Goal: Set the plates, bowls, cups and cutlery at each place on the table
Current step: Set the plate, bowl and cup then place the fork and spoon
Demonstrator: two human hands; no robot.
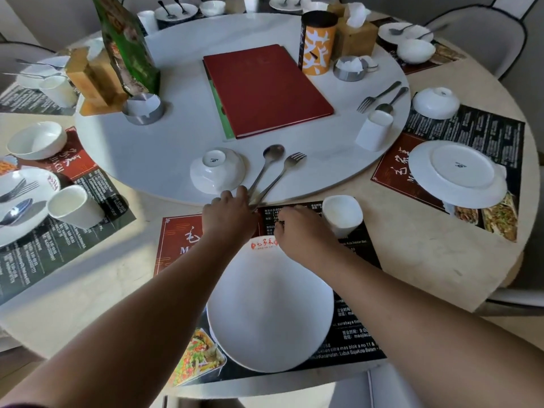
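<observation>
Nearest to the camera, a white plate [270,307] is set upright on a printed placemat [353,334] at the near edge of the tabletop [412,260]. Both forearms are stretched out over it. The left hand [229,213] is laid on the handle ends of a spoon [269,163] and a fork [285,169]. These lie side by side on the white turntable [164,154], bowl and tines pointing away, handles reaching its near rim. The fingers are bent down over the handles, but it cannot be told whether they are closed round them. The right hand [300,231] is held above the far rim of the plate with its fingers curled downward. Whether anything is pinched in it cannot be told. A white cup [341,214] is stood upright on the placemat just beside that hand, on its right. An upturned bowl [216,170] is placed on the turntable just left of the spoon. A red menu [265,89] is laid at the middle of the turntable. Plates, bowls, cups and cutlery are seen at the other places around the tabletop.
</observation>
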